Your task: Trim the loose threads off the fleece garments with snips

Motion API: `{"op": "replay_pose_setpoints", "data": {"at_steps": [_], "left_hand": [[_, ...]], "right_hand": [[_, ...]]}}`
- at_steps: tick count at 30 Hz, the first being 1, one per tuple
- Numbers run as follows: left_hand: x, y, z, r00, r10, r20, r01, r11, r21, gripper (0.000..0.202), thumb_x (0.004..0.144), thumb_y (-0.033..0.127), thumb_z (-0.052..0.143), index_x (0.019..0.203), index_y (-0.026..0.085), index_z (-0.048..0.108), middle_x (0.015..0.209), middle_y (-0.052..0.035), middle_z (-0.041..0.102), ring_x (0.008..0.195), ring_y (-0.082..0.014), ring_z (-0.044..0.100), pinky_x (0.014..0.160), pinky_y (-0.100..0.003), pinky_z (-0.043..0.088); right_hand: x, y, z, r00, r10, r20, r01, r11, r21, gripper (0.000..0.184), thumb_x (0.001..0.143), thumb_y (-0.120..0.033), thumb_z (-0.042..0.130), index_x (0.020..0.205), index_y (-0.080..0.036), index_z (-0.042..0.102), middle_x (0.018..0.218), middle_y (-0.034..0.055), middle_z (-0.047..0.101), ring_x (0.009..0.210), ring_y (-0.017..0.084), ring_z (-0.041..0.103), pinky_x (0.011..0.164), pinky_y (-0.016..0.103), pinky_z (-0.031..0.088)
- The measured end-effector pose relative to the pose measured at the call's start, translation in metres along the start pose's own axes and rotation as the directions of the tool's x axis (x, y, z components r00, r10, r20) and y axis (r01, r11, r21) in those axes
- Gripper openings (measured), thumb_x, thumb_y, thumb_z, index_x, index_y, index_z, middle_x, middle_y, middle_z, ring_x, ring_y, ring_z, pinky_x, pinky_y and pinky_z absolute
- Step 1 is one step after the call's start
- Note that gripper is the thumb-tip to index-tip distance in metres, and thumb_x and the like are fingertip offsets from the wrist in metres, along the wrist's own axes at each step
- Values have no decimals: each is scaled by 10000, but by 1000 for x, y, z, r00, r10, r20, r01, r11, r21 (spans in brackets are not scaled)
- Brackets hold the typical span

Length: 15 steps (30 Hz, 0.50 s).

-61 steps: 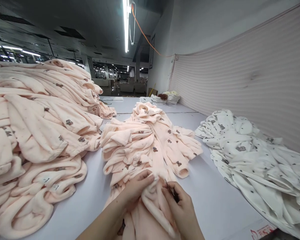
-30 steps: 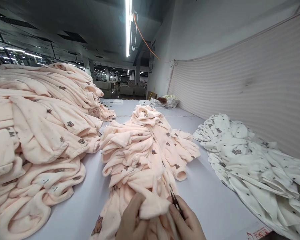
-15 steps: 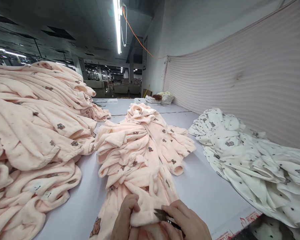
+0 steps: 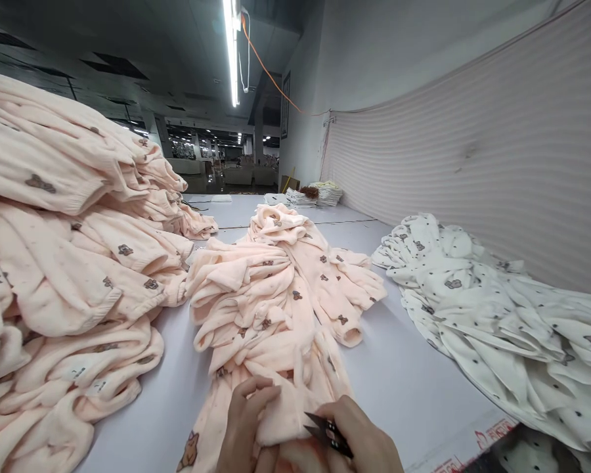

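Note:
A pink fleece garment [image 4: 295,355] printed with small brown bears lies rumpled on the table in front of me. Its near edge is pinched in my left hand [image 4: 249,420], the fingers curled over the cloth. My right hand [image 4: 357,437] grips black thread snips [image 4: 328,433], whose pointed blades stand slightly apart and aim left at the cloth edge. The blade tips are close beside the fabric; whether they touch it I cannot tell. Part of the snips is covered by my right fingers.
To the left rises a tall heap of similar pink garments [image 4: 69,263]. White dotted garments [image 4: 492,322] are piled at the right, hanging over the edge of the pale table [image 4: 398,381]. Stacked white cloths [image 4: 328,194] lie at the back by a striped curtain [image 4: 463,157].
My right hand has turned a little, showing more of the snips. The upper part of the pink heap at the left has shifted and bulges higher. My left hand stays on the cloth.

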<state>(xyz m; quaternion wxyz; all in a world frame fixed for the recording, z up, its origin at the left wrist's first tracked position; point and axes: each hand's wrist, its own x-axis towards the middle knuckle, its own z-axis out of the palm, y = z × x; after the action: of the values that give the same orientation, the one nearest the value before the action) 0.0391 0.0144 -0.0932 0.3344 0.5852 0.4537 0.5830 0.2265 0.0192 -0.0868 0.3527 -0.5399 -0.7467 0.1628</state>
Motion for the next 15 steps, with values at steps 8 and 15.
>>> {"op": "replay_pose_setpoints", "data": {"at_steps": [8,15], "left_hand": [[22,2,4,674,-496,548,738,478,-476,345,789,491,596,814,160,688,678,-63,668,724,-255,633,682,-339,461],[24,4,7,542,-456,706,828,146,-542,500,757,508,569,1036,109,685,901,-153,734,976,-360,649,866,-457,459]], "right_hand": [[31,5,8,989,147,-14,-143,975,170,77,824,-249,519,783,-226,580,654,-26,592,596,154,566,552,212,429],[12,0,4,999,39,-30,-29,957,289,211,843,-363,571,1008,-280,673,893,7,671,800,164,653,694,196,479]]}}
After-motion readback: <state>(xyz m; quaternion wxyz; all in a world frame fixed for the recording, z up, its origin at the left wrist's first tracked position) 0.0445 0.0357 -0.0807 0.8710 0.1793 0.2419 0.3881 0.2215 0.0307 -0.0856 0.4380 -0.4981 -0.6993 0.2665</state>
